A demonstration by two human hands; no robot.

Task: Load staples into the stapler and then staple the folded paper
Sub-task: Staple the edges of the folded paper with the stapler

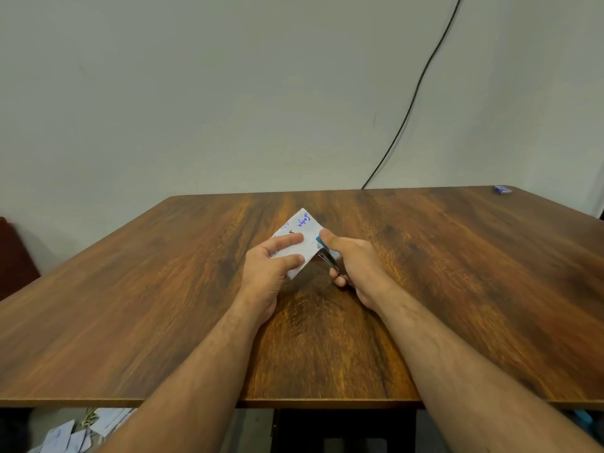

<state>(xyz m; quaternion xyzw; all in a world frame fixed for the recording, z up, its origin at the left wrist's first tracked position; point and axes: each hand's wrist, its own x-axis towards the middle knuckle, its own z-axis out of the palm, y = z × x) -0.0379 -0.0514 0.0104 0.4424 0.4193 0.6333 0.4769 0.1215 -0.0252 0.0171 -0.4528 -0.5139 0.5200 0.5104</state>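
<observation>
A folded white paper (pixel 302 235) with blue and black handwriting is held above the middle of the wooden table (pixel 163 305). My left hand (pixel 273 271) grips its left side, thumb and a finger lying across the top. My right hand (pixel 354 264) grips a small blue and metal stapler (pixel 327 256), thumb pressing on its top. The stapler's jaws sit at the paper's right edge. Most of the stapler is hidden inside my right hand.
A small blue staple box (pixel 502 189) lies at the table's far right corner. A black cable (pixel 415 96) runs down the wall behind the table. Papers (pixel 78 433) lie on the floor at the lower left. A dark chair edge (pixel 13 256) stands at the left.
</observation>
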